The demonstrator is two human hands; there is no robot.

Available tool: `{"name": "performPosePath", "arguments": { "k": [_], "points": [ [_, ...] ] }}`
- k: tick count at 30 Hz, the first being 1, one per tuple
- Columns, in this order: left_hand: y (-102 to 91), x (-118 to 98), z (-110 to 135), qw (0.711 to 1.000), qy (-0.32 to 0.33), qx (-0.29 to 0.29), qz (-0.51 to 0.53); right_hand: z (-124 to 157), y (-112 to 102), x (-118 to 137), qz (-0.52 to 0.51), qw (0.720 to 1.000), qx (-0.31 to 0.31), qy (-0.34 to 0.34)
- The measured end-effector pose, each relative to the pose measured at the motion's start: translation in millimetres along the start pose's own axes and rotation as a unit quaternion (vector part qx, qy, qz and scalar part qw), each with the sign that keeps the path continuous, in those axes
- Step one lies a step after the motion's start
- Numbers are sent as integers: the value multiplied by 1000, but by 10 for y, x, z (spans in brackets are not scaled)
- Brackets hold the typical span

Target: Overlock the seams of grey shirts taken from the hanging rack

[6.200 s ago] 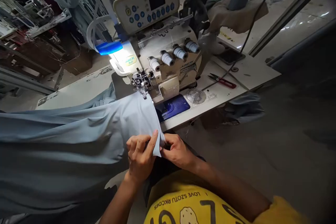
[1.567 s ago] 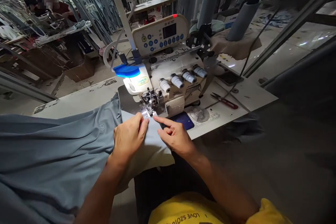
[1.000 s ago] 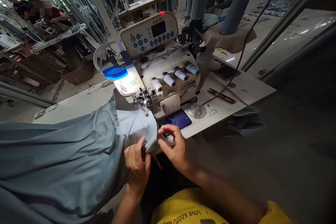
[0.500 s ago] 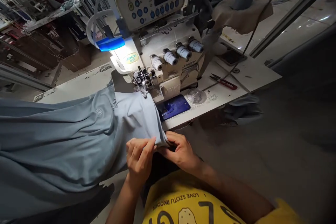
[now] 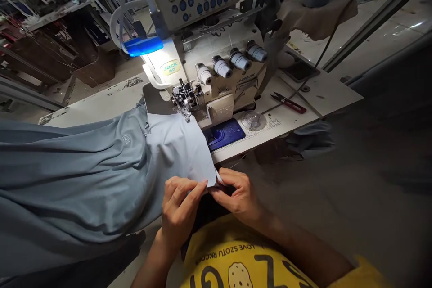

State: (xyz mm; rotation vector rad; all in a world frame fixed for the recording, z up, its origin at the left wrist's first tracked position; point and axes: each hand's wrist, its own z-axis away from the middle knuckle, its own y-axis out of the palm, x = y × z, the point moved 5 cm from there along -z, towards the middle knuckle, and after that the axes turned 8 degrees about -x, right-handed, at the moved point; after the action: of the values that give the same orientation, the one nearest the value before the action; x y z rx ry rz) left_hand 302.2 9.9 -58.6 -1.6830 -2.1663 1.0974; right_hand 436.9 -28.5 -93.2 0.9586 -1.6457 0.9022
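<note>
A light blue-grey garment [image 5: 111,180] spreads over the left of the table and hangs toward me. Its far edge lies under the presser foot [image 5: 186,110] of a white overlock sewing machine [image 5: 222,49]. My left hand [image 5: 180,207] pinches the near corner of the fabric between thumb and fingers. Close beside it on the right, my right hand [image 5: 236,191] is closed on the fabric's edge, where a pale strip shows between the fingers. The fingertips of both hands are partly hidden by cloth. A small round emblem shows on the garment.
Red-handled thread snips [image 5: 290,102], a clear round plastic piece [image 5: 253,120] and a phone [image 5: 299,71] rest on the white table [image 5: 324,94] to the right. A blue plate [image 5: 226,134] lies before the machine. Another person's arm shows at the far left.
The fabric's right edge, folded in layers before, now lies flatter, with a pale strip at my right hand. Both hands have shifted slightly right. The view has tilted a little.
</note>
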Motion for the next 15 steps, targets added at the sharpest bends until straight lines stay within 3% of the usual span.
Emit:
{"name": "performPosePath", "arguments": {
  "k": [3,6,10,13,15],
  "points": [
    [-47,-16,-8,1000,-14,-11,12,4,6,-10,6,1000,-3,7],
    [-103,-89,36,1000,15,-12,10,4,6,-7,-12,1000,-10,23],
    [-97,-162,101,997,76,9,-23,26,20,-35,-89,990,21,112],
    [-85,-149,92,993,98,-27,-54,111,88,-84,-207,945,93,237],
    [-93,-142,59,988,117,-57,-76,167,127,-78,-257,914,147,277]
  ]
}}
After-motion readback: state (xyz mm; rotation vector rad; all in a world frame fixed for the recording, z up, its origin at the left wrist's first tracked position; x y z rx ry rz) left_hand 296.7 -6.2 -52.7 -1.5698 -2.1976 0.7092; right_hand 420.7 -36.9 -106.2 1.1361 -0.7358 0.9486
